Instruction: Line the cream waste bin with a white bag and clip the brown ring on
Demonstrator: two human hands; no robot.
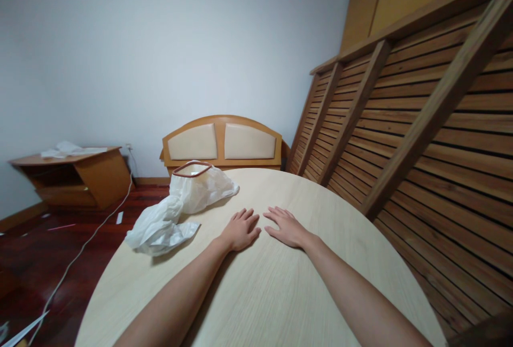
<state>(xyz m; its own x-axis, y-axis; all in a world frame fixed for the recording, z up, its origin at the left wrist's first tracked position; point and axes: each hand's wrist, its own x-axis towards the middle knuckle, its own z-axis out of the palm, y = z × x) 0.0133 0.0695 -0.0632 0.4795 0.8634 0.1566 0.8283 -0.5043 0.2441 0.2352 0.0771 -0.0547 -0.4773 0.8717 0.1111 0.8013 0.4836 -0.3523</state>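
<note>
My left hand lies palm down on the round pale wooden table, fingers spread, holding nothing. Facing it a short gap away, my right hand also rests flat with its fingers apart. To the left of my left hand stands a small bin with a brownish-red rim, covered by a white plastic bag. A crumpled part of the white bag spills over the tabletop towards the table's left edge. What the bin holds cannot be made out.
Behind the table is a wooden headboard with two cream panels. Slatted wooden bed frame leans along the right side. A low cabinet with white sheets on top stands at left. A white cable crosses the dark red floor.
</note>
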